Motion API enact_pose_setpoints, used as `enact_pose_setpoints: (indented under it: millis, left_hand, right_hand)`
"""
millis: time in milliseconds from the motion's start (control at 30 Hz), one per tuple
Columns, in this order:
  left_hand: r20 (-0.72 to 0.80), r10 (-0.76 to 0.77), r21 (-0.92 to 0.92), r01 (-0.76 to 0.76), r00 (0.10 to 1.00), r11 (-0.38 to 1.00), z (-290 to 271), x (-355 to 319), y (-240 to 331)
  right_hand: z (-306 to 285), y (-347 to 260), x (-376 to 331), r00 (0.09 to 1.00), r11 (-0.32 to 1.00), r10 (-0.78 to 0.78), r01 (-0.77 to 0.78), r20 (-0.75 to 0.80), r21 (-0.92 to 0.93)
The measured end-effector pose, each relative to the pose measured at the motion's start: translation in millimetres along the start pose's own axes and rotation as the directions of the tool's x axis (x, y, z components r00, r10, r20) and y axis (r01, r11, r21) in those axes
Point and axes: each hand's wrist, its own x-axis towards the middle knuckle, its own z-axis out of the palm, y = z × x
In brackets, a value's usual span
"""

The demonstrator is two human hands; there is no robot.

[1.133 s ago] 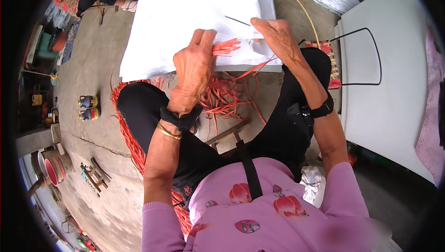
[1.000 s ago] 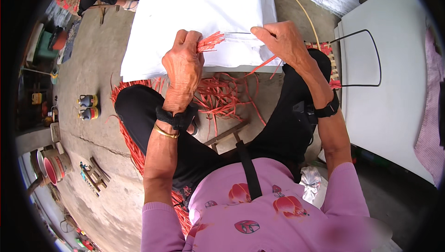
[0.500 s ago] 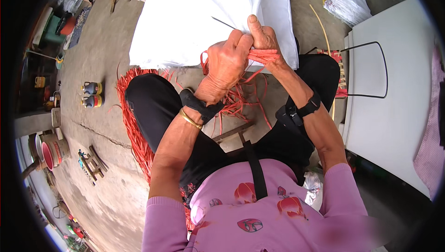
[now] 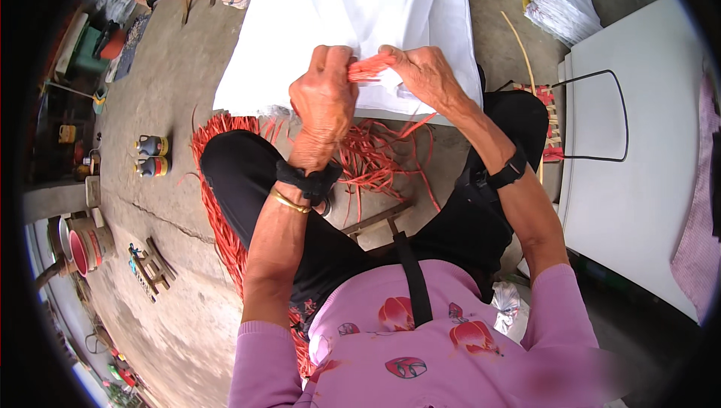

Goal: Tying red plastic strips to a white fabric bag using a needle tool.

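Head view: my left hand and right hand now sit side by side, a short bundle of red strips bridging them. Half a second ago they were bunched together, the bundle lying across the right palm. So the work in hand has gone from hands crowded together to the bundle lying between them, over the white sheet.

Left grip: closed round the bundle, strips poking out past the thumb side. Right grip: thumb and fingers at the bundle's far end — blurred, can't tell if they pinch it or just touch.

Other differences: the thin dark rod that stuck up beyond my hands isn't visible now; the red loop by my left knuckles isn't either. Loose red strips hang below the sheet's near edge, between my knees; the long red bundle lies beside my left leg — both much as before.
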Motion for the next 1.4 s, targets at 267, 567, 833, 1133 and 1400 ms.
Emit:
enact_pose_setpoints:
  millis: [267,567,833,1133,1400]
  left_hand:
    - [-0.054,0.121,0.021,-0.12,0.991,0.993,10,6,-1]
    - [0.077,0.232,-0.02,-0.231,0.97,0.973,13,-4,-3]
    - [0.031,-0.071,0.123,0.067,0.997,0.99,-1,6,-11]
    - [-0.105,-0.03,0.096,0.04,0.994,0.995,-15,5,-33]
    - [-0.001,0.163,0.026,-0.163,0.987,0.986,21,4,-7]
  right_hand:
    - [28,-3,-5,0.943,0.828,0.332,-0.288,-0.006,0.482]
    - [22,-5,2,0.969,0.95,0.244,-0.245,0.028,0.194]
    - [15,-3,7,0.938,0.795,0.347,-0.3,0.011,0.527]
    - [6,-10,14,0.996,0.978,0.083,-0.074,0.037,-0.197]
    - [42,-1,27,0.981,0.798,0.185,-0.189,0.066,0.573]
